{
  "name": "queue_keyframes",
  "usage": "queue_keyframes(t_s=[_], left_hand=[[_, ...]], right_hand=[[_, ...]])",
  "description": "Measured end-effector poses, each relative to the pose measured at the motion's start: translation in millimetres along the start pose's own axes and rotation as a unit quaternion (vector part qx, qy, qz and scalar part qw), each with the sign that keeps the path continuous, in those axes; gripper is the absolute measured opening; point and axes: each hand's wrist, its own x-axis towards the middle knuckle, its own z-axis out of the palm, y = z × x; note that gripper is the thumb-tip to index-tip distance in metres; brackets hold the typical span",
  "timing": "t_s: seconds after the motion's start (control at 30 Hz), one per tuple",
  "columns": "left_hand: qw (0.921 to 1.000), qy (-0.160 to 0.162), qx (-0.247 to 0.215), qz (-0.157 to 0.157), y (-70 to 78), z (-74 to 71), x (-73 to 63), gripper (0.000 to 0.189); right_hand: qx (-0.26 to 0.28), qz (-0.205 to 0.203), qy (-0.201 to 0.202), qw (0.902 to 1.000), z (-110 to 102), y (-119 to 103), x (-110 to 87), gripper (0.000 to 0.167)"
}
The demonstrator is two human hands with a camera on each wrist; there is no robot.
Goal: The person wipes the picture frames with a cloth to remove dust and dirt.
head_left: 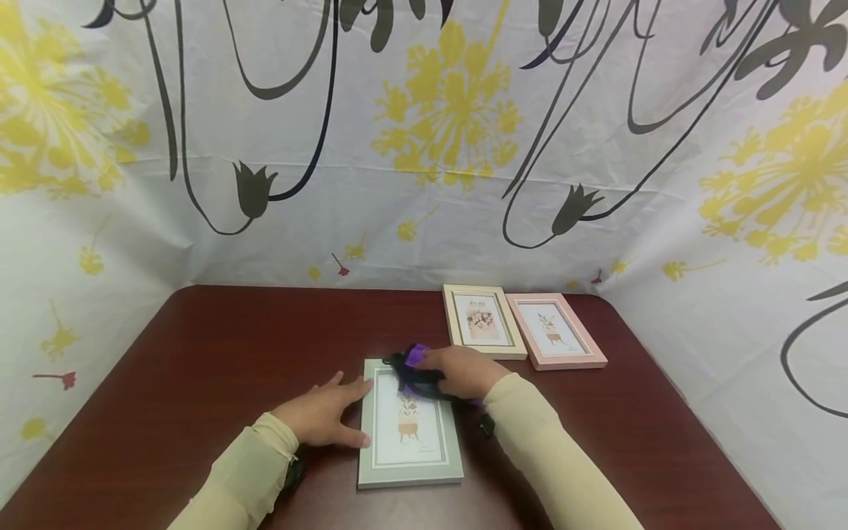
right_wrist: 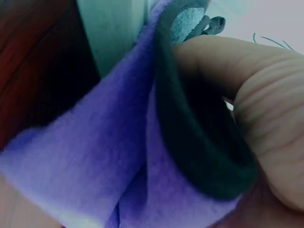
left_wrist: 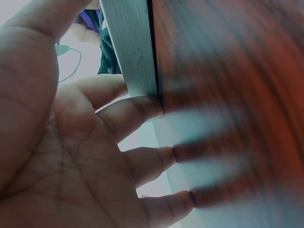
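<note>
A pale green picture frame lies flat on the table, its white print showing a potted plant. My left hand steadies it at the left edge, fingers spread and straight, thumb lower down. In the left wrist view the fingertips rest against the frame's side and the tabletop. Bunched in my right hand is a purple cloth with a dark trim, pressed on the frame's upper part. That cloth covers the top right of the print. In the right wrist view the thumb and curled fingers grip its folds.
Behind my right hand lie a cream picture frame and a pink picture frame, side by side. The dark red-brown table ends at a patterned white curtain along the back and sides.
</note>
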Motion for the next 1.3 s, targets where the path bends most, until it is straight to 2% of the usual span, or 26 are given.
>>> queue_keyframes(t_s=[0.17, 0.3, 0.4, 0.5, 0.67, 0.8, 1.07, 1.17, 1.3], left_hand=[[0.9998, 0.000, 0.014, 0.011, 0.0, 0.4, 1.4, 0.094], [0.9996, 0.002, 0.024, 0.013, -0.6, 0.7, 2.3, 0.093], [0.9996, 0.001, 0.027, 0.008, -0.1, 0.5, 3.1, 0.092], [0.9996, -0.001, 0.026, 0.007, 1.0, 0.2, 3.5, 0.093], [0.9998, 0.002, 0.014, 0.011, 3.0, -0.1, 3.7, 0.093], [1.0000, 0.007, 0.007, 0.000, 3.7, -0.9, 2.2, 0.094], [0.9998, 0.013, 0.011, -0.009, 3.6, -1.6, 0.0, 0.094], [0.9999, 0.010, 0.006, -0.006, 3.9, 1.0, -0.7, 0.093], [0.9998, 0.015, 0.005, -0.008, 4.2, 1.4, -1.1, 0.093]], right_hand=[[-0.025, -0.019, -0.016, 0.9994, 7.6, -13.7, 12.6, 0.060], [-0.050, -0.031, -0.044, 0.9973, 7.8, -30.1, 22.4, 0.061], [-0.066, -0.025, -0.057, 0.9959, 6.5, -36.1, 23.6, 0.061], [-0.078, -0.017, -0.049, 0.9956, 8.1, -34.6, 20.8, 0.062], [-0.071, -0.005, -0.020, 0.9972, 11.9, -24.9, 10.2, 0.061], [-0.053, -0.002, 0.009, 0.9986, 11.6, -15.5, -0.9, 0.057], [-0.005, -0.023, 0.113, 0.9934, 18.9, 1.8, -16.5, 0.046], [0.005, -0.005, 0.153, 0.9881, 22.2, 9.4, -29.3, 0.047], [0.011, 0.051, 0.196, 0.9792, 16.5, 24.5, -51.1, 0.043]])
